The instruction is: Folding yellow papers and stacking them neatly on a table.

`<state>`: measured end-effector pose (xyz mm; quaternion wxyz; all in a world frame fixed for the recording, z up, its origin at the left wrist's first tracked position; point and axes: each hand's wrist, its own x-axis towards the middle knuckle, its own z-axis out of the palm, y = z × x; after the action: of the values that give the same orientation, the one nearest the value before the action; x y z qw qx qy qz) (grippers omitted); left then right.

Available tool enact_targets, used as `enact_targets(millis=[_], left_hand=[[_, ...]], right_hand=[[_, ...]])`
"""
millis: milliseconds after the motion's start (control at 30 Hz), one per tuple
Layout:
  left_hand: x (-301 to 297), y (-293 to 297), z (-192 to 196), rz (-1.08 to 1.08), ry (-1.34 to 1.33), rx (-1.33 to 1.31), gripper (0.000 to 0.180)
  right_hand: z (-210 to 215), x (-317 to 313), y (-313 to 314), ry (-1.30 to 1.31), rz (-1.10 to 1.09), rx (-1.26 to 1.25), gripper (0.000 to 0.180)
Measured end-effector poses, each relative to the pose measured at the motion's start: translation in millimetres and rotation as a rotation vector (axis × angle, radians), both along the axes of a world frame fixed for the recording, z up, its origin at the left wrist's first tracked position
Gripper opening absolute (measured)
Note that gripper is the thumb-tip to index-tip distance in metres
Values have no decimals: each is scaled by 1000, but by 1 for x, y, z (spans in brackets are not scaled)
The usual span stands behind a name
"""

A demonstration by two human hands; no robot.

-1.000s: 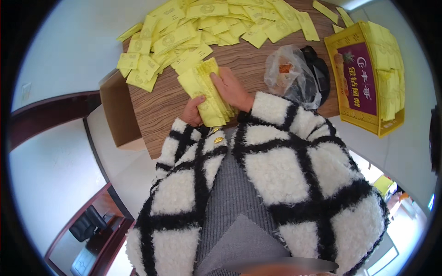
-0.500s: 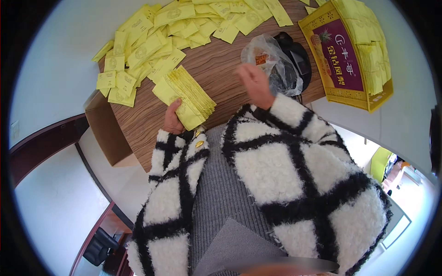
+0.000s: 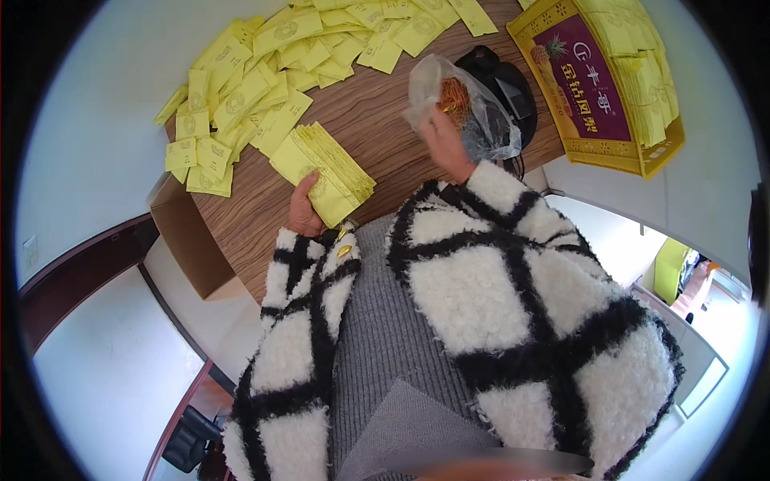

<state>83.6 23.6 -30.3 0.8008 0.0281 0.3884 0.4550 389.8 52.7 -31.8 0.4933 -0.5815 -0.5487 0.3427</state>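
My left hand (image 3: 305,210) is closed round the near end of a thick stack of flat yellow paper packets (image 3: 333,172), thumb on top. The packets lie fanned in a slanting pile just over the table's near edge. At the mouth of a clear plastic bag (image 3: 425,78) is my right hand (image 3: 449,148), its fingers drawn together. Orange rubber bands (image 3: 455,100) show inside the bag, right beside the fingertips. What those fingertips pinch, if anything, I cannot make out.
A large heap of loose yellow packets (image 3: 281,60) covers the far left of the wood-grain table (image 3: 377,112). Behind the bag sits a black device (image 3: 509,92). A yellow crate (image 3: 577,152) filled with packets stands at the right, and an open cardboard box (image 3: 188,240) is below the table's left edge.
My right hand has come to the bag's mouth, and the bag has opened wider, showing more of the rubber bands. My left hand still holds the stack. The whole view has shifted slightly.
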Motion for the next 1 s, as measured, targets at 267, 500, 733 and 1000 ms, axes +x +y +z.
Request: enact_targets(millis=[267, 500, 733, 1000], left_hand=[[-3, 2, -1, 11, 3, 0, 50], [-11, 1, -4, 62, 5, 20, 50], [-3, 8, 5, 36, 39, 2, 51], [0, 5, 7, 43, 39, 21, 51]], right_hand=[[-45, 23, 0, -263, 324, 33, 21], [-17, 59, 16, -498, 19, -193, 16], [-34, 72, 12, -801, -10, -321, 18], [-5, 94, 18, -638, 117, -453, 24]])
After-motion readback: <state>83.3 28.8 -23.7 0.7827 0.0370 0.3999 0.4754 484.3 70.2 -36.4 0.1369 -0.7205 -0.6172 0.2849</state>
